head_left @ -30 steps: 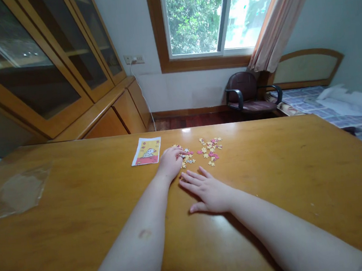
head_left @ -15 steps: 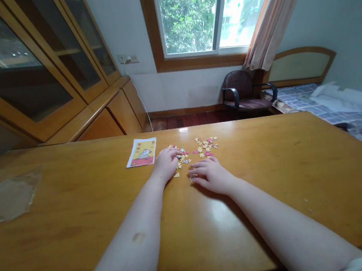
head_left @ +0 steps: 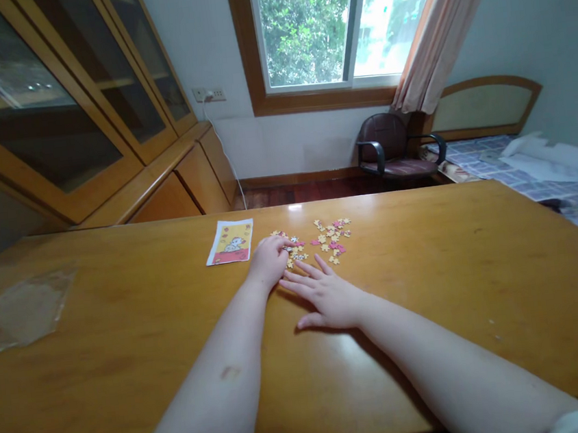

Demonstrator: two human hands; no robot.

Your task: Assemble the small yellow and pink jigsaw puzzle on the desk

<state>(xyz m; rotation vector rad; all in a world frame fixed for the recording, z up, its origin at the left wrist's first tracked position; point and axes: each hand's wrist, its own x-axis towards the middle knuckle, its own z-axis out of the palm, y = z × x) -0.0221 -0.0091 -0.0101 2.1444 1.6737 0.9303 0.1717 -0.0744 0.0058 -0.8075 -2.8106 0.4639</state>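
Note:
Small jigsaw puzzle pieces in yellow, pink and white lie in two loose groups, a left group (head_left: 300, 256) and a right group (head_left: 333, 233). My left hand (head_left: 269, 260) rests at the left group, fingers curled together around a puzzle piece (head_left: 287, 249) at their tips; its palm side is hidden. Close by on the right, my right hand (head_left: 331, 299) lies palm down with fingers spread and thumb out, its fingertips near the left hand and the lower pieces. Whatever lies under its fingers is hidden.
A picture card (head_left: 230, 242) with a white animal on yellow and pink lies left of the pieces. A clear plastic bag (head_left: 25, 310) is at the far left of the wooden table (head_left: 461, 281). Beyond the table stand a chair (head_left: 385, 144) and glass-door cabinets (head_left: 157, 144).
My right hand has moved left and a little nearer to me, spreading its fingers. Yellow pieces near its former place are uncovered. My left hand stays by the left group.

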